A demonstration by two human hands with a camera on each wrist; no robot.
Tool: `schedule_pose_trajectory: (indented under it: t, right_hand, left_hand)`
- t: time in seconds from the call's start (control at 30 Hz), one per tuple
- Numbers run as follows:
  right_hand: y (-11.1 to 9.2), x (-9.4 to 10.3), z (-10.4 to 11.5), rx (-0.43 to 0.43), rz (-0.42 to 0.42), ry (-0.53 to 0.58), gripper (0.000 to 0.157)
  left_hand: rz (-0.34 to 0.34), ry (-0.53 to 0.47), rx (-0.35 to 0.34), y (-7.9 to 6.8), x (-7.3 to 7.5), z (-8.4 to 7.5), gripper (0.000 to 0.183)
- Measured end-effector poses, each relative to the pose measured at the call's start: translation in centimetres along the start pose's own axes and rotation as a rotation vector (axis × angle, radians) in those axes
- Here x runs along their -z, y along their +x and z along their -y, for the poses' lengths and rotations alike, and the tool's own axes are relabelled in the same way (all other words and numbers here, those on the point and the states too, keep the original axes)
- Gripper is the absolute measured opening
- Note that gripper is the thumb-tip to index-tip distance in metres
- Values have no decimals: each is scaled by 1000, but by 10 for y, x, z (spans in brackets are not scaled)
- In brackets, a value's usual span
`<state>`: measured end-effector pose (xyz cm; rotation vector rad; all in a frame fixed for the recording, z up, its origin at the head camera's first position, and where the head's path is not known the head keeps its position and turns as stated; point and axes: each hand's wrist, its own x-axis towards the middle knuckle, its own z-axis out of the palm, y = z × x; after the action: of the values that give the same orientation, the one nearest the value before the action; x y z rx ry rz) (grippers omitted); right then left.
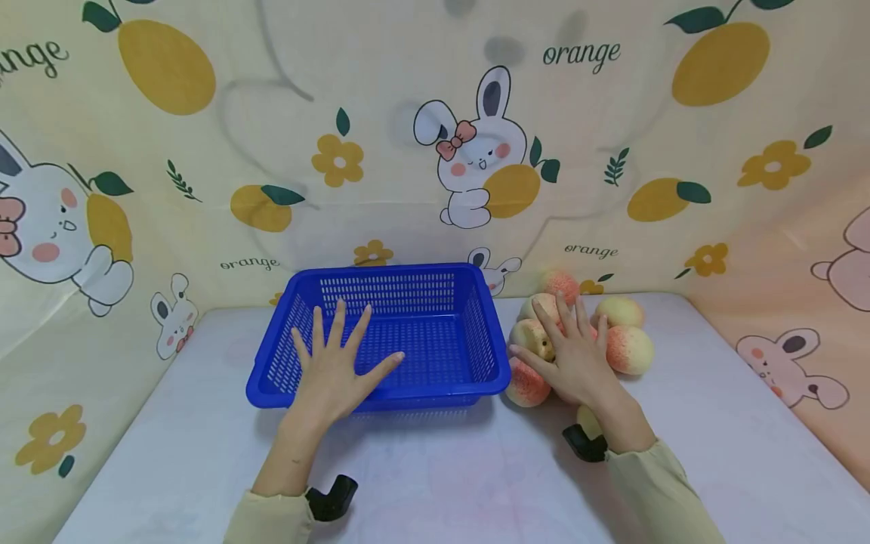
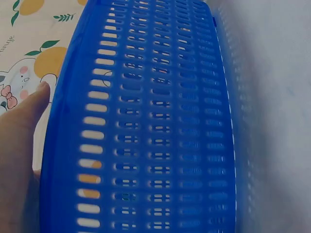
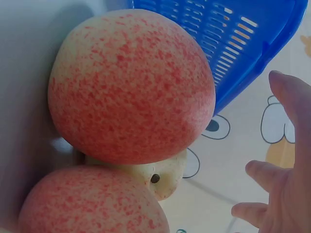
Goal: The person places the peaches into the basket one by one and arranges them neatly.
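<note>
A blue plastic basket (image 1: 414, 397) with slotted walls stands on the table, nothing visible inside it. Over its front left part my left hand (image 1: 334, 378) is held with fingers spread, gripping nothing; in the left wrist view its thumb (image 2: 34, 104) shows beside the basket's rim. To the basket's right lies a pile of several red-and-yellow peaches (image 1: 630, 350). Above the pile hovers my right hand (image 1: 578, 363), fingers spread and holding nothing. The right wrist view shows a large speckled peach (image 3: 131, 87) close up, apart from the fingers. Some peaches are partly hidden beneath the right hand.
The white-covered table (image 1: 435, 483) extends in front of the basket and to both sides. A patterned cloth (image 1: 408, 60) hangs behind and along the sides. Black wrist mounts (image 1: 331, 499) sit at both cuffs. One peach (image 1: 588, 421) lies nearer me, partly behind the right wrist.
</note>
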<state>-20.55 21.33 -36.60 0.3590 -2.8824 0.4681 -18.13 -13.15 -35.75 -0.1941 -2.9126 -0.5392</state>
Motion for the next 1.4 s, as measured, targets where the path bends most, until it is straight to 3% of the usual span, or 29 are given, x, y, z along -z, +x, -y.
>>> schedule_pose_trajectory:
  t: [0.23, 0.53, 0.7, 0.87, 1.0, 1.4]
  right_hand:
    - [-5, -1, 0, 20, -6, 68, 81]
    - [-13, -1, -2, 67, -41, 88, 78]
    - [-16, -2, -2, 91, -69, 90, 75]
    - [-23, 0, -2, 107, -74, 202, 68]
    - [-28, 2, -1, 98, -66, 290, 66]
    - [-34, -1, 0, 86, -98, 326, 60]
  left_hand:
    - [-11, 26, 65, -4, 3, 15, 94]
    - [-29, -34, 120, -7, 17, 37, 94]
    - [-47, -27, 148, -10, 27, 52, 89]
    - [-59, -43, 203, -13, 34, 69, 74]
    - [-42, -93, 236, -14, 38, 81, 65]
    - [24, -289, 265, -16, 40, 107, 58]
